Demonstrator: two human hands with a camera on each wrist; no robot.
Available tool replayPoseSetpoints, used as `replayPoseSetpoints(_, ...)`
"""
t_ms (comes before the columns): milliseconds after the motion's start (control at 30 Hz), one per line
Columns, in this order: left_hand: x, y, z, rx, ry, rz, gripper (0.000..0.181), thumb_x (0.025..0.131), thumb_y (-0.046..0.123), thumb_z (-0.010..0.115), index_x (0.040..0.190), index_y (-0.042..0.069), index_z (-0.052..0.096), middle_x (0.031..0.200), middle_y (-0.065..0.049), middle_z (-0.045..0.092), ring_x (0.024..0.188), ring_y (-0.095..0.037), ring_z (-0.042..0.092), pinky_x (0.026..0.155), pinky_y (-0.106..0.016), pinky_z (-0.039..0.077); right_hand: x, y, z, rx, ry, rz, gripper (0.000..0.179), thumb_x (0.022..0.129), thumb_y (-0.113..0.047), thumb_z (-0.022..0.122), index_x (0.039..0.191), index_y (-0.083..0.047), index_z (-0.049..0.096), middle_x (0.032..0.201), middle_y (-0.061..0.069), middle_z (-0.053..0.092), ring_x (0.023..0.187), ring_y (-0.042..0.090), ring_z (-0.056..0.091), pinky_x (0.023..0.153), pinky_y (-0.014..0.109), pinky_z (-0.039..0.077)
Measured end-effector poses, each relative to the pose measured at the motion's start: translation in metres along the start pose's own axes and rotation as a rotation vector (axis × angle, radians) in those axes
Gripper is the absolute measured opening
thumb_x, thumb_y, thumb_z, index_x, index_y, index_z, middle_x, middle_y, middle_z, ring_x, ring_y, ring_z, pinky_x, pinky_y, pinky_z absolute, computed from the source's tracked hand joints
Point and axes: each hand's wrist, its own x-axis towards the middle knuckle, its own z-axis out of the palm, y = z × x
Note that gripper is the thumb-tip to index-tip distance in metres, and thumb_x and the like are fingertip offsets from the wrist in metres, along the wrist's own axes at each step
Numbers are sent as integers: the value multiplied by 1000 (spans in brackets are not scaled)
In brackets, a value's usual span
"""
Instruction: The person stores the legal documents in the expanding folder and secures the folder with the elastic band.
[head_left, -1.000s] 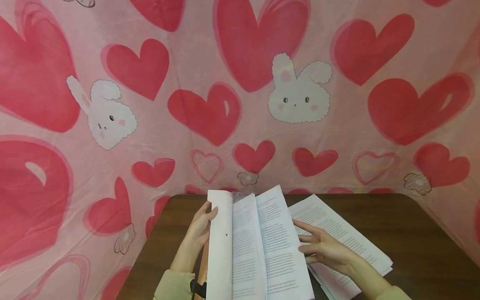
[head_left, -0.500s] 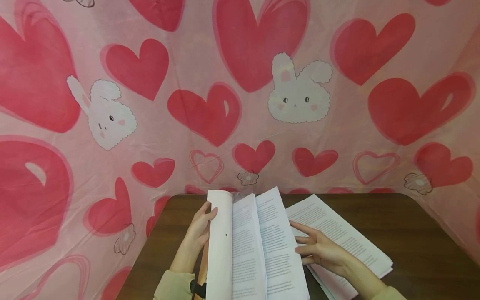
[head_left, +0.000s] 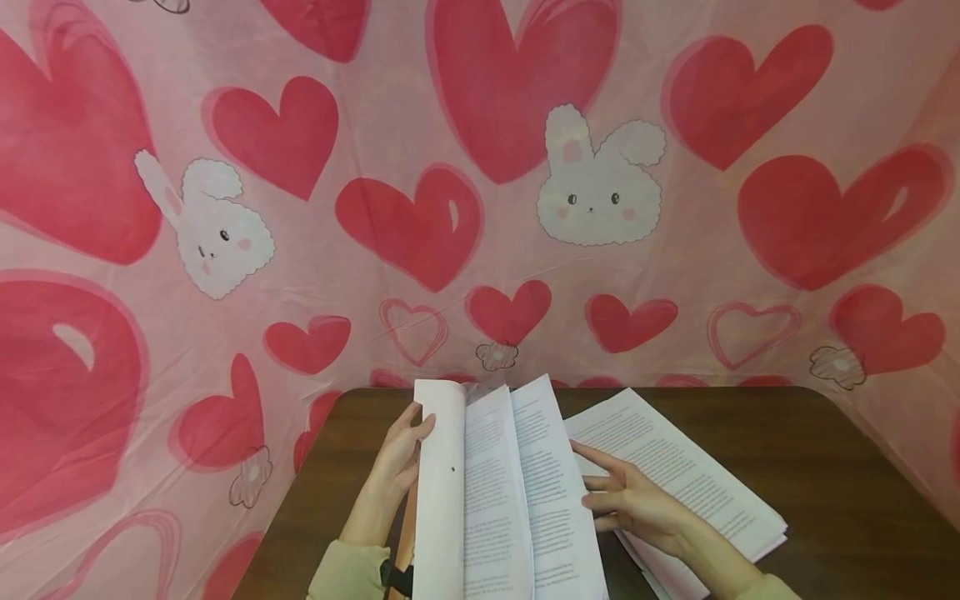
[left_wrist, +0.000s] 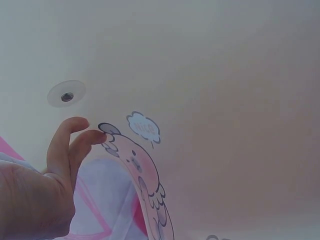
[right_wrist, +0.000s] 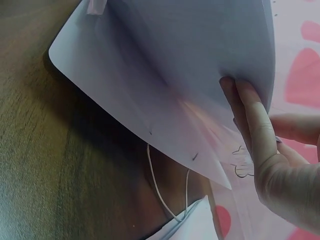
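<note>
My left hand (head_left: 401,454) grips the edge of an upright white file folder (head_left: 438,492), thumb on the near side. The left wrist view shows the folder's cartoon print (left_wrist: 142,165) and round clear button (left_wrist: 66,94). Printed sheets stand partly inside the folder. My right hand (head_left: 637,504) pinches the right edge of another printed sheaf (head_left: 551,492), which stands beside them and overlaps the folder's opening. In the right wrist view, two fingers (right_wrist: 257,125) lie against the sheaf's back, with other fingers past its edge. The papers' lower ends are out of the head view.
A second stack of printed papers (head_left: 697,483) lies at an angle on the dark wooden table (head_left: 840,483), at the right. White cords (right_wrist: 157,185) hang near the folder's lower edge. A pink cloth with hearts and rabbits (head_left: 480,208) hangs behind the table.
My right hand and the sheaf it holds have moved left toward the folder, uncovering more of the stack on the table. The left hand and the folder have stayed put.
</note>
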Motion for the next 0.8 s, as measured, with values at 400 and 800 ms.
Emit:
replayPoseSetpoints(400,1,0,2,9,11,13,78,115,9,50,175,-2,0,140,-5,63,104,1,68,90,-18,61,12,9,10,-14,19,-30,87,106,4,60,176,-5,9,147,15,68,115,21,76,94,41,67)
replayPoseSetpoints(800,-1,1,3,9,10,19,75,115,7,49,175,-2,5,135,-3,62,107,-1,67,91,-19,60,21,15,20,-27,61,-6,90,106,1,63,175,-5,6,155,26,61,115,22,76,94,43,67)
